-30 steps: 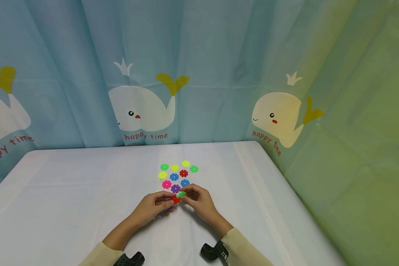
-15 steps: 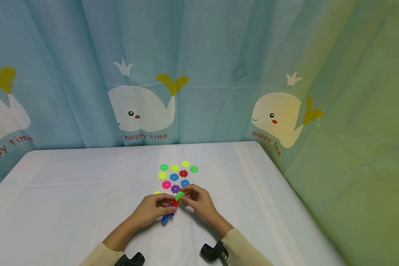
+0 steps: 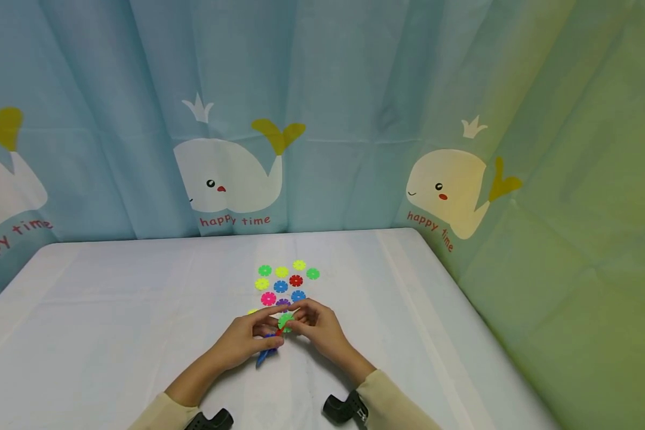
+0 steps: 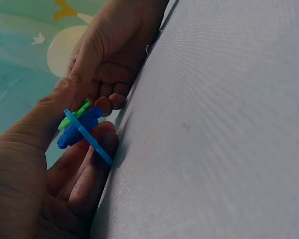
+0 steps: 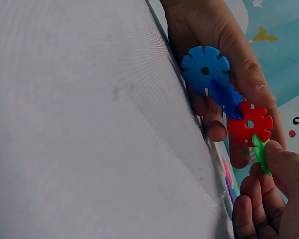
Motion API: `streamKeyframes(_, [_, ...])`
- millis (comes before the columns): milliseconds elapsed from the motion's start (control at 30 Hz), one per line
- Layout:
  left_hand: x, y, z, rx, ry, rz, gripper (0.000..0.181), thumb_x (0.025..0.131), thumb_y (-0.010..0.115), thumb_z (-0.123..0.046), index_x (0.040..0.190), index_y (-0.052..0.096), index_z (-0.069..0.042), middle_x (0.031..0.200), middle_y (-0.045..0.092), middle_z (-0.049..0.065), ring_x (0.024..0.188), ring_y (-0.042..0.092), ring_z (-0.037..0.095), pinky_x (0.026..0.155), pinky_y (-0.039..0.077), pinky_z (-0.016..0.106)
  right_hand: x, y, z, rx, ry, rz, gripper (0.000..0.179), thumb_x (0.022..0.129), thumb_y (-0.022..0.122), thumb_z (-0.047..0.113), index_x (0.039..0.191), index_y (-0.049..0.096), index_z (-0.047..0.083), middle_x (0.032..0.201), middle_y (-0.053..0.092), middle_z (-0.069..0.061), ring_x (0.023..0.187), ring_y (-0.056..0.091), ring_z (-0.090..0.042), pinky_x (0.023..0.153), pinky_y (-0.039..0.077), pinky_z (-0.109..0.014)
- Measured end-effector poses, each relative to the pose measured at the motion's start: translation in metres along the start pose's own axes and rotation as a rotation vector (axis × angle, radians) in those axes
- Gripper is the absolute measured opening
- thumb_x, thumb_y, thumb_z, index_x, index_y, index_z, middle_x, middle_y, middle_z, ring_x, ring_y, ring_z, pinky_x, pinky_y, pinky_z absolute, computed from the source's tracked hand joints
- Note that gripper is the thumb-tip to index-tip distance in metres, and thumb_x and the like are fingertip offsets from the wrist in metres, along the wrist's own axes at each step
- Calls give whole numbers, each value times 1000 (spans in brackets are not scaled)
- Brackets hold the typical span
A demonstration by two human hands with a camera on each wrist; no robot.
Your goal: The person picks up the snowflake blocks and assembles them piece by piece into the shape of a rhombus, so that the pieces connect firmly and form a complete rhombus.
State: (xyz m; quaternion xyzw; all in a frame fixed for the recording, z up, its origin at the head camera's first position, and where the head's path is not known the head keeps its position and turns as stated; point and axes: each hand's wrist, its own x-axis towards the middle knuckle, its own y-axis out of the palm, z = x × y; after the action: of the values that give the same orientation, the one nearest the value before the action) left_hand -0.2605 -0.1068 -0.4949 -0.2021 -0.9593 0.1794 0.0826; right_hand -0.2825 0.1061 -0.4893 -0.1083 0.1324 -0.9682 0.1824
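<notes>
Between my hands is a short chain of notched plastic snowflake discs, slotted edge to edge: a light blue disc [image 5: 194, 71], a dark blue disc [image 5: 226, 99], a red disc [image 5: 262, 119] and a green disc [image 5: 259, 152]. My left hand [image 3: 240, 341] holds the chain around its dark blue and red discs, thumb on the near side. The thumb and fingers of my right hand [image 3: 322, 328] pinch the green disc, whose edge meets the red one. The light blue end sticks out below the left hand, close over the table.
Several loose discs lie flat on the white table [image 3: 140, 310] just beyond my hands, among them a pink disc [image 3: 269, 298], a dark red disc [image 3: 296, 280] and a green disc [image 3: 313, 273]. A blue whale-print curtain [image 3: 349, 179] hangs behind the table.
The green disc has moved slightly down and left and turned its face toward the head view. The chain has tilted, and its blue end now juts out below my left hand.
</notes>
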Motion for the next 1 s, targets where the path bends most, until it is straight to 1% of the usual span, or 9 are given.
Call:
streamKeyframes(167, [0, -1, -1, -15, 10, -9, 52, 88, 75, -26, 137, 59, -19, 114, 67, 9, 94, 69, 13, 79, 54, 19, -4, 0, 19, 3, 17, 21, 23, 89, 70, 4, 112, 66, -2, 91, 67, -20, 72, 62, -20, 67, 51, -18])
streamKeyframes(267, [0, -1, 0, -35, -4, -25, 51, 88, 75, -25, 136, 60, -18, 112, 67, 9, 92, 70, 12, 78, 55, 20, -7, -1, 32, 8, 4, 22, 21, 90, 69, 2, 110, 65, -4, 90, 67, -22, 73, 64, -22, 68, 52, -19])
streamKeyframes(367, [-1, -2, 0, -73, -30, -41, 52, 88, 75, -25, 136, 58, -16, 112, 67, 10, 91, 71, 14, 77, 55, 20, -7, -1, 35, -1, -1, 18, 20, 91, 67, 1, 110, 66, -5, 90, 67, -22, 75, 65, -23, 69, 54, -21])
streamKeyframes(533, [0, -3, -1, -147, -76, -77, 54, 89, 74, -24, 138, 55, -12, 117, 67, 14, 96, 71, 19, 77, 57, 23, -7, -2, 37, -39, -9, 8, 17, 93, 65, 2, 108, 66, -5, 91, 67, -22, 76, 65, -23, 70, 55, -25])
streamKeyframes(633, [0, -3, -2, -183, -104, -101, 55, 89, 74, -24, 138, 54, -12, 121, 67, 15, 99, 71, 20, 78, 57, 24, -4, -3, 33, -52, -23, -4, 17, 94, 64, 2, 108, 66, -7, 92, 67, -23, 77, 66, -25, 70, 55, -25])
streamKeyframes(700, [0, -3, -2, -205, -125, -114, 56, 89, 75, -24, 139, 53, -13, 121, 66, 14, 99, 71, 20, 79, 57, 24, -2, -4, 25, -46, -23, -15, 19, 94, 64, 3, 109, 66, -8, 93, 67, -24, 79, 66, -28, 71, 56, -25])
streamKeyframes(767, [1, -3, -3, -226, -144, -127, 56, 88, 75, -25, 139, 53, -14, 121, 66, 13, 98, 71, 19, 77, 57, 24, 1, -8, 15, -44, -8, -24, 21, 94, 65, 6, 111, 66, -6, 95, 67, -22, 81, 66, -28, 73, 56, -23])
streamKeyframes(867, [2, -2, -3, -252, -159, -140, 58, 88, 76, -24, 139, 53, -14, 120, 67, 13, 97, 71, 19, 75, 57, 24, 4, -14, 2, -52, 16, -24, 24, 95, 66, 11, 114, 66, -3, 97, 68, -19, 82, 66, -22, 74, 55, -22])
streamKeyframes(1000, [3, -1, -5, -257, -157, -145, 60, 87, 76, -23, 141, 51, -14, 118, 67, 13, 97, 71, 19, 73, 56, 23, 5, -22, -4, -72, 19, -20, 25, 94, 67, 15, 115, 68, 1, 97, 69, -15, 79, 65, -14, 73, 54, -22])
